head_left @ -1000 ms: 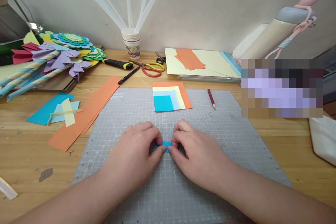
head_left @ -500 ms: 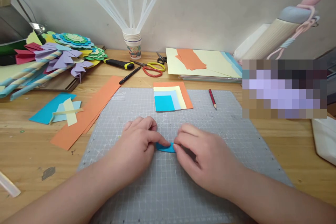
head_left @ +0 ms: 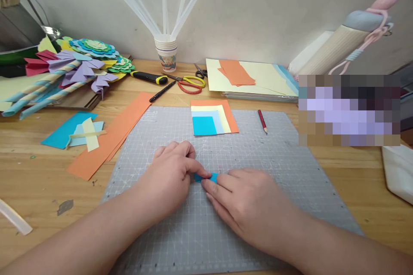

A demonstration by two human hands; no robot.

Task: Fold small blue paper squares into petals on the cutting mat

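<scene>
Since the earlier frame, the right hand (head_left: 247, 202) has moved leftward and lies flatter, fingers together over the blue paper (head_left: 214, 177) on the grey mat (head_left: 180, 240). The left hand (head_left: 174, 169), arched, touches it with one finger; whether either pinches, I cannot tell.

Up near the wall (head_left: 258, 13), a patterned paper cup (head_left: 167, 59) bristles with white strips (head_left: 164, 6); a black-and-yellow utility knife (head_left: 149, 77) lies left of red-and-yellow scissors (head_left: 180, 80), and paper flowers (head_left: 96, 47) crowd the bench (head_left: 24, 172) far left.
</scene>
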